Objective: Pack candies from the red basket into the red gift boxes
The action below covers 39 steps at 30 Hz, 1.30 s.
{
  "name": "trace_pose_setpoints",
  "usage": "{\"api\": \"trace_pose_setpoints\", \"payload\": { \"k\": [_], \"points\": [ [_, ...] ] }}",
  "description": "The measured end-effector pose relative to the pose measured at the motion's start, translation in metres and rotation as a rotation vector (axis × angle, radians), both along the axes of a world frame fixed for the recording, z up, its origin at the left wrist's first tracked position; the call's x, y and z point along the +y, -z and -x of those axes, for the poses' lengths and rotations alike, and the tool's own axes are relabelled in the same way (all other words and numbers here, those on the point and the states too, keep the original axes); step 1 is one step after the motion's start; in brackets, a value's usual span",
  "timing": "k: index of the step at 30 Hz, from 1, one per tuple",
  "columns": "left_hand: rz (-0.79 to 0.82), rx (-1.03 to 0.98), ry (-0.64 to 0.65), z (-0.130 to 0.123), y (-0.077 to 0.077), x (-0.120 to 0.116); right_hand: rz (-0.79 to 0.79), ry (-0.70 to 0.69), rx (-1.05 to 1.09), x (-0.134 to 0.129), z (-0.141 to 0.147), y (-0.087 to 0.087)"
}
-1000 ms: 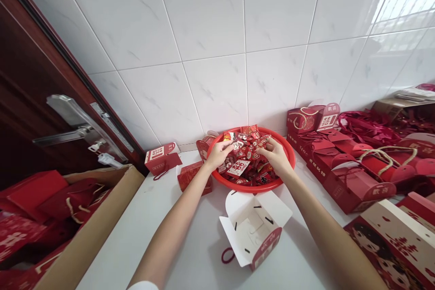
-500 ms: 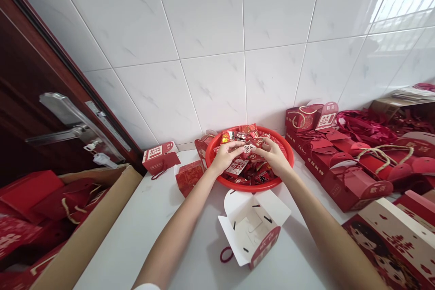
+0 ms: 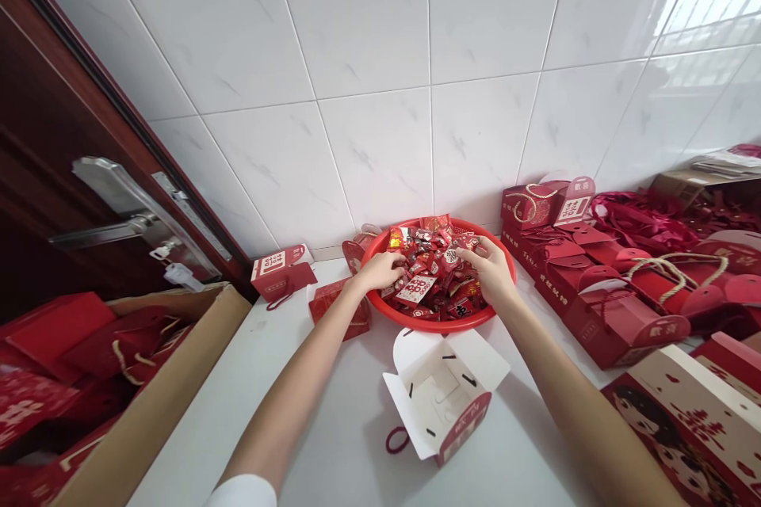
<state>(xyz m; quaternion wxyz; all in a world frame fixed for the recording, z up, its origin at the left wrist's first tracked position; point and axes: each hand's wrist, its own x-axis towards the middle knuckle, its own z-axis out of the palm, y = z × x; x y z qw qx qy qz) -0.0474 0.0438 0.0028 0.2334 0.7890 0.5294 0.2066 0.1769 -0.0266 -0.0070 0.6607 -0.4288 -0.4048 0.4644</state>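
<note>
A red plastic basket (image 3: pixel 505 253) full of small red wrapped candies (image 3: pixel 425 263) stands against the wall. My right hand (image 3: pixel 492 273) is over its right side, thumb and fingers closed on a red candy packet (image 3: pixel 450 255) with a round white label. At the left side of the basket, my left hand (image 3: pixel 380 270) reaches in among the candies with fingers slightly bent and apart; its fingertips are partly hidden. In front of the basket, an open gift box (image 3: pixel 443 396), white inside and red outside, has its flaps spread and nothing in it.
On the left are a red box (image 3: pixel 281 273), another red box (image 3: pixel 333 307) by the basket, and a carton (image 3: pixel 196 356) of red boxes beside the door. A long row of red boxes (image 3: pixel 586 293) lines the right, with a cream-and-red box (image 3: pixel 693 412) nearer me.
My left hand has let go of the round-labelled packet and moved left, toward the basket's left side. My right hand keeps the packet, shifted slightly right.
</note>
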Motion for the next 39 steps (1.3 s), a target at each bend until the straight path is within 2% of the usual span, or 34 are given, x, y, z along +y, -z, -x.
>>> {"api": "trace_pose_setpoints", "payload": {
  "k": [6, 13, 18, 22, 30, 34, 39],
  "points": [
    [0.029, 0.140, 0.021, -0.013, 0.007, 0.005, 0.010, -0.004, 0.005, -0.002, 0.001, -0.003],
    [0.095, 0.093, 0.002, -0.014, 0.013, 0.008, 0.007, -0.001, 0.023, -0.004, 0.002, -0.004],
    [0.167, -0.082, -0.017, -0.013, 0.012, 0.005, -0.006, 0.004, 0.032, -0.003, 0.002, -0.003],
    [0.143, -0.311, -0.012, -0.011, 0.007, 0.000, -0.013, 0.009, 0.040, -0.002, 0.002, -0.003],
    [0.211, -0.741, 0.006, -0.013, 0.003, -0.009, -0.003, 0.004, 0.052, -0.002, 0.002, -0.003],
    [0.201, -0.806, -0.013, -0.015, 0.001, -0.008, -0.001, 0.011, 0.057, -0.001, 0.002, -0.003],
    [0.122, -0.754, -0.084, -0.013, 0.002, 0.000, -0.004, 0.021, 0.049, -0.002, 0.002, -0.004]
  ]
}}
